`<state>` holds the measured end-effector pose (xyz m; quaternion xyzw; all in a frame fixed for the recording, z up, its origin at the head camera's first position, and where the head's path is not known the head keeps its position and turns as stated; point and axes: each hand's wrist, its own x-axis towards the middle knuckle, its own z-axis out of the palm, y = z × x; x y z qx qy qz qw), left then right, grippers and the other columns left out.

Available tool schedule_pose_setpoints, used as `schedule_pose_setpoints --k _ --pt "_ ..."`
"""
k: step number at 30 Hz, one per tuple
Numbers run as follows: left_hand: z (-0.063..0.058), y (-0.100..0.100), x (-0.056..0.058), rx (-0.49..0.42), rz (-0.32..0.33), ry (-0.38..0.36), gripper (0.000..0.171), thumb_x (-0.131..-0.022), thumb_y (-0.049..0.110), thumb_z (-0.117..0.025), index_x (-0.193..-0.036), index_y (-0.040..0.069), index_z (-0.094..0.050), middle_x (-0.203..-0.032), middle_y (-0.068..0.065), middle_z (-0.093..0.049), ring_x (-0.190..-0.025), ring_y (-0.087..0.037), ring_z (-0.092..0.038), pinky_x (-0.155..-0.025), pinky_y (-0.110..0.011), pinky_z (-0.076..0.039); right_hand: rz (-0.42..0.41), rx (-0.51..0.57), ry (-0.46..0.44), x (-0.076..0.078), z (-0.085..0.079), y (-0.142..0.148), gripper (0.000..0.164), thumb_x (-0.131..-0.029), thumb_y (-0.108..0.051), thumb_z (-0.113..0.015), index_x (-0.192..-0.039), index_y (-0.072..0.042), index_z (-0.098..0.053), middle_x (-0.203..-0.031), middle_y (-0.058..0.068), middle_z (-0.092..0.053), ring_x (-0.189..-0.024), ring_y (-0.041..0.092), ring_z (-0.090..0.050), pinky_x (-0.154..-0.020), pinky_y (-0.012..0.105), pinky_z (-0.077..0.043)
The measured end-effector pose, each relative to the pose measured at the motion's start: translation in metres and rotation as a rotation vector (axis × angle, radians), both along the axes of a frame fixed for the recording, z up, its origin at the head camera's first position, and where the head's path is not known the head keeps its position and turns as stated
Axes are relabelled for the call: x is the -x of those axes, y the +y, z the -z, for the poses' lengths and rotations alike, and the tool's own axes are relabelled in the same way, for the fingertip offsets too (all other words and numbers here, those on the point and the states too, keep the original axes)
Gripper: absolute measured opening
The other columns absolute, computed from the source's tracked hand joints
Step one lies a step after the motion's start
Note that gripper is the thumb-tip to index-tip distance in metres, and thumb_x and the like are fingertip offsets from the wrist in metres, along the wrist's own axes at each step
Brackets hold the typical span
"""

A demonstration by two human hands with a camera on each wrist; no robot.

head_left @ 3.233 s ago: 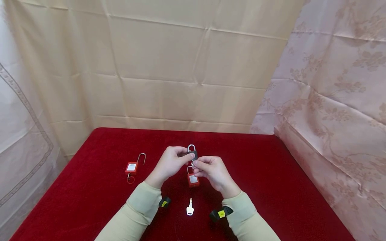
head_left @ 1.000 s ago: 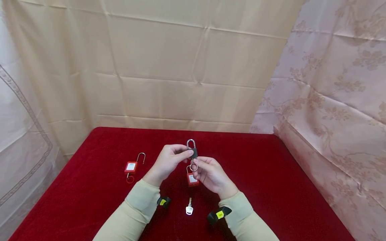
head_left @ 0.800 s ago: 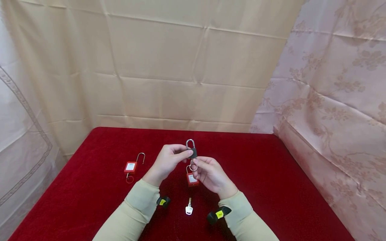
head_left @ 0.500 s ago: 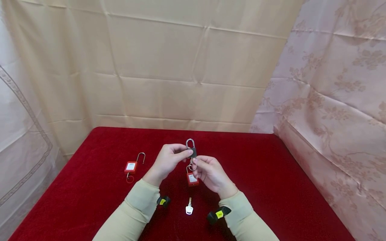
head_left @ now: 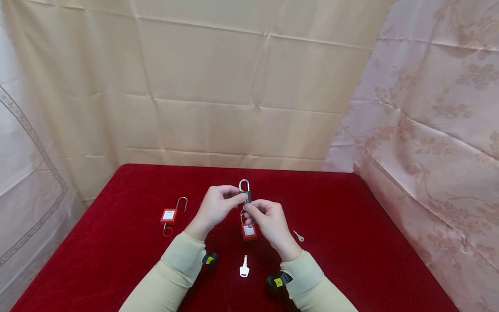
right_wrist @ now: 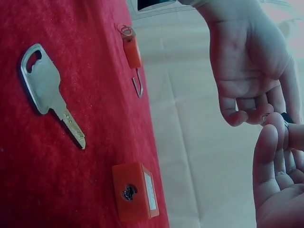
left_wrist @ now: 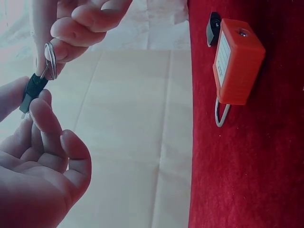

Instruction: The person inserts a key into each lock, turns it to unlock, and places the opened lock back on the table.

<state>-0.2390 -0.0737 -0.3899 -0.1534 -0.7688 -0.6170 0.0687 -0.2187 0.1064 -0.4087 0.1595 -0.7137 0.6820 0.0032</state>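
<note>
My left hand (head_left: 218, 210) pinches a small black padlock (head_left: 248, 196) by its body, the silver shackle pointing up and away. My right hand (head_left: 273, 221) pinches a key at the padlock's lower end; fingers mostly cover the key. From it hangs a metal split ring (left_wrist: 52, 61), clear in the left wrist view. Both hands are above the table. Beneath them lies a red padlock (head_left: 249, 232) with a white label, its keyhole end facing me. A large silver key (head_left: 244, 268) lies nearer to me, seen big in the right wrist view.
At the left, another red padlock (head_left: 169, 216) lies with its shackle swung open and a red ring at its keyhole end. A smaller key (head_left: 299, 236) lies right of my right hand. Red cloth (head_left: 351, 242) covers the table; curtains (head_left: 218, 108) stand behind.
My right hand has turned at the padlock, and the ring, once hanging in plain view, is now mostly behind its fingers. The padlock has turned too. The small key at right has come into view.
</note>
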Motion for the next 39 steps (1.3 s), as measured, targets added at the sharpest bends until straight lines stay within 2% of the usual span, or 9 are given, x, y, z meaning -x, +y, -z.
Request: schedule_pose_setpoints --k 4,14,20,23,27,31,35,39 --pt "0.000 0.000 0.000 0.008 -0.004 0.000 0.012 -0.092 0.004 -0.073 -0.098 -0.007 -0.075 -0.080 -0.012 -0.070 -0.072 -0.015 -0.060 -0.067 -0.028 -0.050 0.002 -0.001 -0.010 0.000 0.001 0.000 0.014 -0.097 -0.005 -0.068 -0.098 0.008 -0.073 -0.078 0.014 -0.068 -0.063 0.015 -0.065 -0.060 0.028 -0.057" --pt "0.001 -0.001 -0.002 -0.017 0.011 0.020 0.014 -0.091 0.012 -0.077 -0.098 0.000 -0.077 -0.081 -0.005 -0.071 -0.074 -0.017 -0.062 -0.068 -0.029 -0.052 -0.028 -0.020 -0.020 0.002 -0.001 0.004 0.015 -0.098 -0.007 -0.067 -0.098 0.007 -0.073 -0.078 0.013 -0.068 -0.064 0.017 -0.066 -0.062 0.031 -0.058" --pt "-0.002 -0.002 -0.004 -0.014 0.016 0.023 0.014 -0.092 0.014 -0.076 -0.099 0.002 -0.078 -0.083 -0.004 -0.073 -0.076 -0.019 -0.064 -0.070 -0.031 -0.053 -0.038 -0.113 0.058 0.007 -0.005 0.015 0.017 -0.098 -0.012 -0.069 -0.099 0.004 -0.074 -0.080 0.019 -0.069 -0.068 0.022 -0.068 -0.065 0.036 -0.060" --pt "-0.003 -0.003 -0.005 -0.020 0.012 0.012 0.013 -0.092 0.014 -0.076 -0.100 0.004 -0.078 -0.084 -0.005 -0.073 -0.077 -0.020 -0.064 -0.071 -0.033 -0.053 -0.023 -0.157 0.101 0.010 -0.009 0.025 0.020 -0.098 -0.016 -0.070 -0.103 0.003 -0.074 -0.086 0.022 -0.070 -0.072 0.026 -0.070 -0.067 0.037 -0.060" --pt "-0.004 -0.005 -0.005 -0.025 0.015 -0.001 0.014 -0.092 0.015 -0.076 -0.102 0.005 -0.078 -0.085 -0.004 -0.073 -0.078 -0.021 -0.064 -0.072 -0.035 -0.053 0.006 -0.191 0.135 0.010 -0.021 0.039 0.021 -0.097 -0.020 -0.071 -0.110 -0.003 -0.073 -0.093 0.016 -0.072 -0.077 0.028 -0.070 -0.069 0.043 -0.060" --pt "-0.005 -0.006 -0.005 -0.023 0.026 -0.008 0.014 -0.092 0.015 -0.076 -0.102 0.004 -0.078 -0.086 -0.005 -0.073 -0.079 -0.022 -0.064 -0.073 -0.037 -0.053 -0.002 -0.203 0.153 0.008 -0.034 0.054 0.025 -0.097 -0.020 -0.072 -0.118 -0.007 -0.070 -0.103 0.013 -0.072 -0.086 0.031 -0.071 -0.073 0.048 -0.059" --pt "-0.005 -0.007 -0.006 -0.018 0.035 -0.026 0.016 -0.092 0.016 -0.076 -0.103 0.004 -0.077 -0.087 -0.007 -0.073 -0.079 -0.021 -0.064 -0.073 -0.036 -0.053 -0.006 -0.195 0.182 0.007 -0.043 0.065 0.030 -0.096 -0.014 -0.072 -0.124 -0.006 -0.067 -0.109 0.017 -0.070 -0.093 0.038 -0.069 -0.075 0.044 -0.060" --pt "-0.005 -0.008 -0.006 -0.010 0.034 -0.050 0.017 -0.092 0.017 -0.077 -0.104 0.004 -0.078 -0.087 -0.007 -0.073 -0.079 -0.021 -0.063 -0.073 -0.036 -0.053 0.002 -0.198 0.192 0.007 -0.046 0.070 0.031 -0.096 -0.014 -0.072 -0.126 -0.007 -0.066 -0.111 0.017 -0.070 -0.095 0.036 -0.069 -0.075 0.035 -0.059"
